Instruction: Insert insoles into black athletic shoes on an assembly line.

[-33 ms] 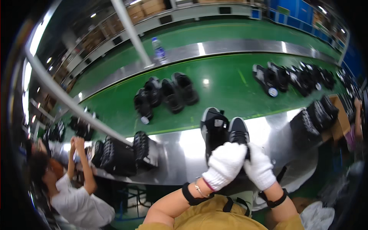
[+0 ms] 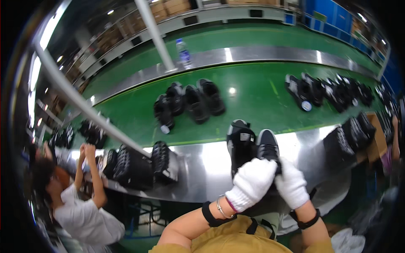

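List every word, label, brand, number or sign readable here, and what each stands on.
None can be read.
White label on the black shoe just beyond the left hand: too small.
Blue label on the bottle: blurred.
Left round tag on a shoe: too small.
Right round tag on another shoe: too small.

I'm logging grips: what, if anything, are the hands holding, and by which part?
A black shoe, toe pointing away, appears held near its rear end by the left hand; the right hand is at its right side, its grip unclear.
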